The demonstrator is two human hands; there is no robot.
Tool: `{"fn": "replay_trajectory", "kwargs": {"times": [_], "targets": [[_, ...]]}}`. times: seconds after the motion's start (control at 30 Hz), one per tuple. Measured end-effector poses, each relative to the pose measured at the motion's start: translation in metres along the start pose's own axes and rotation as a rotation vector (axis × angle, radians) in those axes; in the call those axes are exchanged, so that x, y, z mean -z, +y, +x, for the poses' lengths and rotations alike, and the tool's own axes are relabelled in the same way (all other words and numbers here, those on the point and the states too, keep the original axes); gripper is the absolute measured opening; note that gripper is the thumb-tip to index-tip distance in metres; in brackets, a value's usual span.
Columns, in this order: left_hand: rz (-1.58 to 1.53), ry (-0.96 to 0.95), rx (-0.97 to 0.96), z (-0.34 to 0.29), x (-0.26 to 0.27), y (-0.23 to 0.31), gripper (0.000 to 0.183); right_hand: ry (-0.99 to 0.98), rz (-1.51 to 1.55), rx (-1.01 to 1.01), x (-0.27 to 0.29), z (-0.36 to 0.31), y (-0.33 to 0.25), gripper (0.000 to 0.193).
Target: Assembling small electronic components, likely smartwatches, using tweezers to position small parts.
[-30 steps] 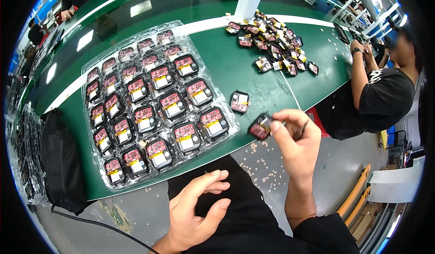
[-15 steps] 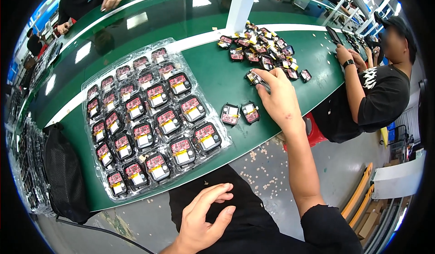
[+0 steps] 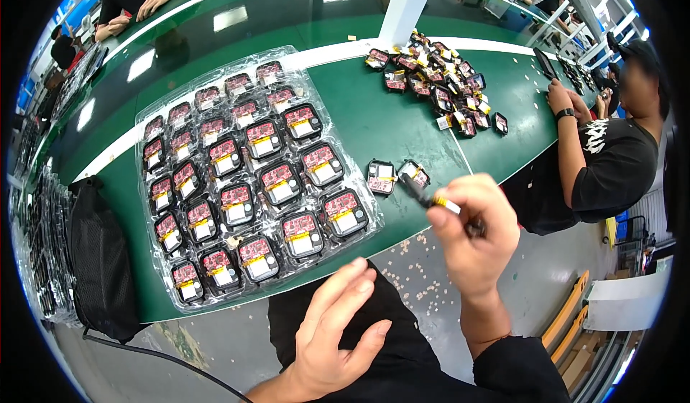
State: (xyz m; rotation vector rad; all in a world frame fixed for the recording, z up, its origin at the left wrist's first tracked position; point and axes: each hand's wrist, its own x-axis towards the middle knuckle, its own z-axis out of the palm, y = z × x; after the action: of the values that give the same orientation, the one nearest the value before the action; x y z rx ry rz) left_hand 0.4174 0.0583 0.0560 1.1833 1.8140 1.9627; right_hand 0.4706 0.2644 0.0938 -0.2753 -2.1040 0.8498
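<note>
Clear plastic tray [image 3: 372, 225], thin, glossy and crinkled at the rim, on a smooth green tabletop [image 3: 345, 101]: filled, as far as I can judge from where I stand, its five rows of five pockets each seating a rounded-square circuit module, black-framed, with red board, yellow tape and silvery-white block. Outside the tray, unsorted: one loose heap of like modules [image 3: 442, 90], tilted and overlapping, too jumbled to count. Set apart near the tray's right edge: a pair, one module lying flat [image 3: 381, 178], its neighbour [image 3: 415, 173] partly covered from my view. One dark module [image 3: 419, 192], in the air just above that pair, tipped nearly edge-on and blurred: pinched between thumb and curled fingers of the right hand [image 3: 480, 234]. Left hand [image 3: 338, 342]: empty, fingers loosely extended, thumb well apart, above the lap. Also listed: black mesh bag [image 3: 104, 259], soft and slumped, beside the tray; small pale scraps [image 3: 410, 274], scattered on grey floor.
</note>
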Motion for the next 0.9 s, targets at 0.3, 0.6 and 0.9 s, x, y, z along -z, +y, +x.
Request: {"fn": "replay_trajectory", "kwargs": {"times": [0.3,0.6,0.9], "targets": [[0.201,0.033,-0.093,0.01,-0.001,0.005,0.067,-0.314,0.379,-0.108,-0.021,-0.039,-0.052,0.033],[-0.08,-0.006,0.165,0.001,0.022,0.006,0.055,-0.62,0.367,-0.023,-0.01,-0.037,-0.056,0.063],[-0.064,0.135,0.322,0.003,0.031,0.021,0.032,-0.596,0.036,0.073,0.007,-0.02,-0.052,0.046]]}}
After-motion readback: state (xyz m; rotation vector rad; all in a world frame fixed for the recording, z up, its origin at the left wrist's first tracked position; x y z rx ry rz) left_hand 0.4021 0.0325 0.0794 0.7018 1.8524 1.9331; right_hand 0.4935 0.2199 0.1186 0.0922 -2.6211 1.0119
